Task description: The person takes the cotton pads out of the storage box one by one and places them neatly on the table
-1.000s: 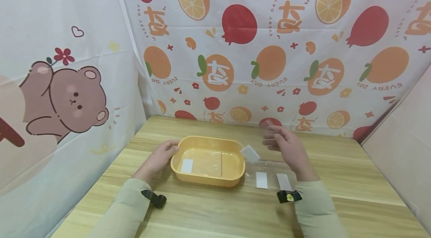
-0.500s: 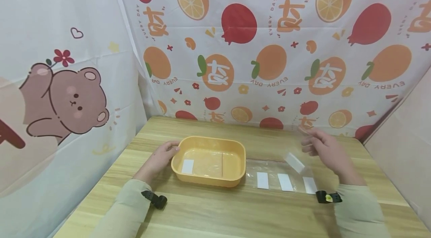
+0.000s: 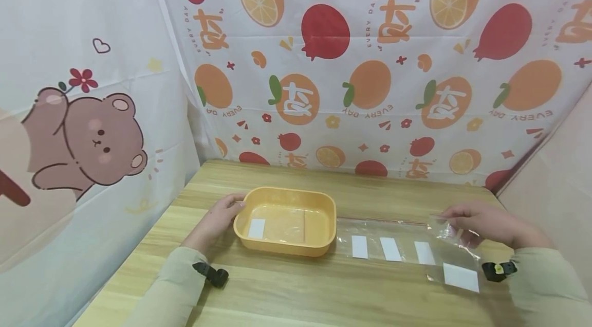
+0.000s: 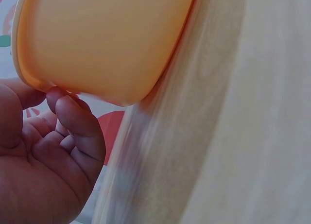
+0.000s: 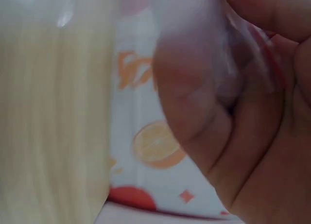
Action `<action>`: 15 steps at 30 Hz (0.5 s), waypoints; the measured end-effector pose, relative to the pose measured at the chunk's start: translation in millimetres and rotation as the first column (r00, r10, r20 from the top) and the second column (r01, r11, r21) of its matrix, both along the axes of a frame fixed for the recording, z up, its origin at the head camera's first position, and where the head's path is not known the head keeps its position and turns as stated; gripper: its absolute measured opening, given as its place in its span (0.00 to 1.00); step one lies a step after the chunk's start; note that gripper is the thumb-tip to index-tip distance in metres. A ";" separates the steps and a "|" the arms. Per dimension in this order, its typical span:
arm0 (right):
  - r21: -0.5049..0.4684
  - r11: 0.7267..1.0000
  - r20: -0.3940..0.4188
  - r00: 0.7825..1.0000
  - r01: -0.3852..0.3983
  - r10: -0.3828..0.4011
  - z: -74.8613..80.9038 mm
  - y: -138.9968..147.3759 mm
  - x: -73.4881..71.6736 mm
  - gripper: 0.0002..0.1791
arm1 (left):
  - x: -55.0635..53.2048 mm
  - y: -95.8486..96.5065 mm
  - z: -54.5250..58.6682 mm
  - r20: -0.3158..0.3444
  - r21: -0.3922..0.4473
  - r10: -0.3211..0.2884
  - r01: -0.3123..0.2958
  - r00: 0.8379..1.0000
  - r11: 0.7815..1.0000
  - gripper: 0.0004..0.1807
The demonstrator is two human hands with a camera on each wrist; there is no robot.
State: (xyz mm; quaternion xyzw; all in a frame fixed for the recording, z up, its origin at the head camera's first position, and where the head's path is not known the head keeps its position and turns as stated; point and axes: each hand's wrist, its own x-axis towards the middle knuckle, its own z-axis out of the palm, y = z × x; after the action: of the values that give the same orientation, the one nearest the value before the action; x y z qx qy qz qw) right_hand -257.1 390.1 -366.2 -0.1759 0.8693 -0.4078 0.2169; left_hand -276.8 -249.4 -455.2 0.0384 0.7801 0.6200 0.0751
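My left hand (image 3: 222,216) holds the left end of a yellow plastic basin (image 3: 319,249), its thumb at the rim. In the left wrist view the fingertips meet the edge of the basin (image 4: 102,49). Inside it lie clear plastic bags (image 3: 282,224), with one white label showing; how many cannot be told. My right hand (image 3: 485,224) pinches the top of a clear zip bag (image 3: 455,255) with a white label (image 3: 461,277) at its lower end. That bag lies at or just over the right end of a row of similar bags. In the right wrist view the film is blurred between thumb and fingers.
To the right of the basin, flat clear bags with white labels (image 3: 359,247) lie overlapping in a row on the wooden table (image 3: 296,291). A fruit-print cloth (image 3: 351,126) hangs behind the table, and a bear-print cloth (image 3: 102,142) on the left.
My right hand has carried the bag rightward and lowered it to the row's right end. Another label in the row came into view from behind it. The left hand and basin stay put.
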 end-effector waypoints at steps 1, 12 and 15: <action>0.020 1.000 0.007 1.000 0.003 -0.003 -5.0 3.3 -2.1 0.15 | 0.8 0.0 -0.4 0.005 0.004 0.007 -0.007 1.000 1.000 0.26; 0.324 0.940 -0.267 0.964 0.106 -0.017 -57.0 18.3 -22.0 0.10 | 0.0 -1.2 -3.4 -0.020 -0.057 0.017 -0.018 1.000 0.998 0.25; 0.376 0.917 -0.340 0.940 0.135 0.001 -65.0 16.6 -28.4 0.08 | -1.1 -1.7 -2.9 -0.019 -0.056 0.024 -0.025 1.000 0.998 0.25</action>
State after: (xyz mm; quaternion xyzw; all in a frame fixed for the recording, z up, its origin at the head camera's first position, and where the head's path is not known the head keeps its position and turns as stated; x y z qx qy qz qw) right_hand -285.5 406.7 -431.2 -0.1646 0.9630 -0.1963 0.0833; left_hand -277.9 -251.1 -458.1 0.0326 0.7984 0.5981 0.0614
